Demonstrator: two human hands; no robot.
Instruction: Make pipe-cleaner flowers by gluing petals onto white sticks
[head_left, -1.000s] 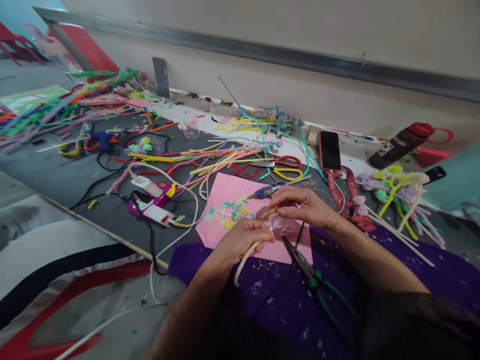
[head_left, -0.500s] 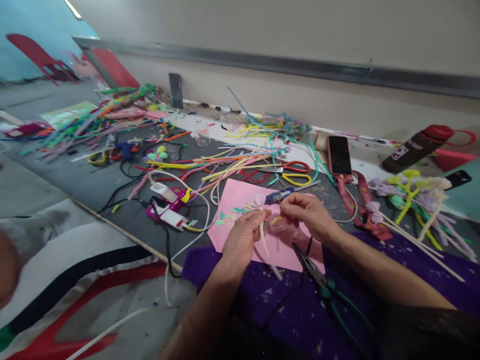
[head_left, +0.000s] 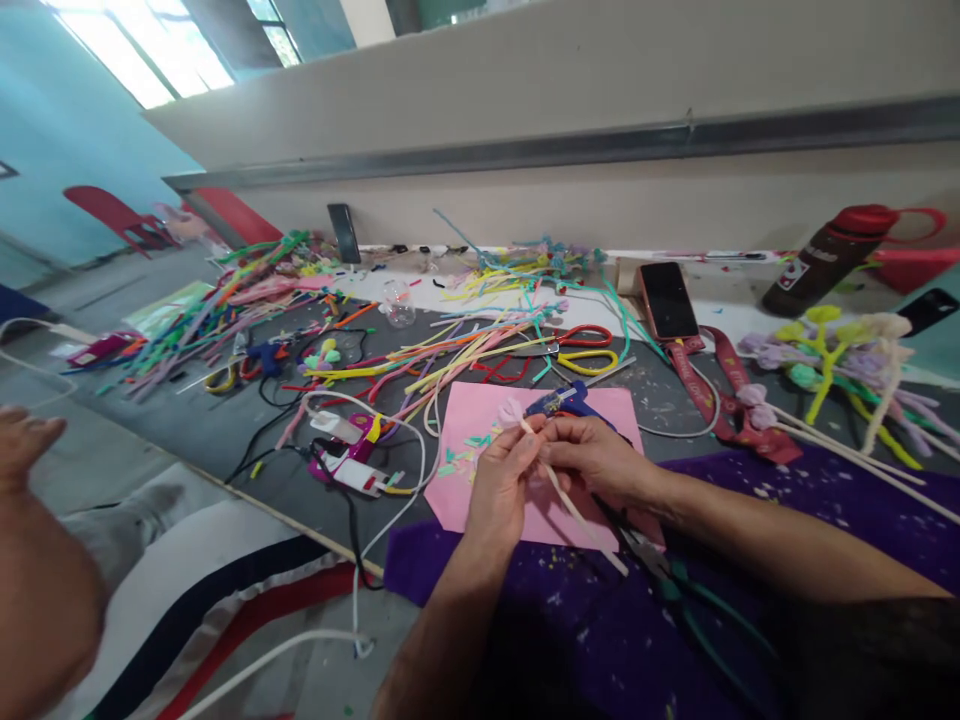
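Over a pink sheet, my left hand pinches a pipe cleaner flower just below its pale lilac head. The cream stem slants down to the right from my fingers. My right hand is closed, its thumb and fingertips pressed at the stem beside my left fingertips; whether it holds a small extra piece is hidden. A blue glue gun lies just beyond my hands. Small green and yellow clippings are on the sheet. Pliers with green handles lie below my right wrist.
Scissors, loose pipe cleaners and a purple power strip with cables lie beyond. A phone and bottle stand to the right, near finished flowers. Another person's hand shows at left.
My right hand has moved left and now meets my left hand at the stem. The stem has swung to point more to the right. The camera view has tilted up.
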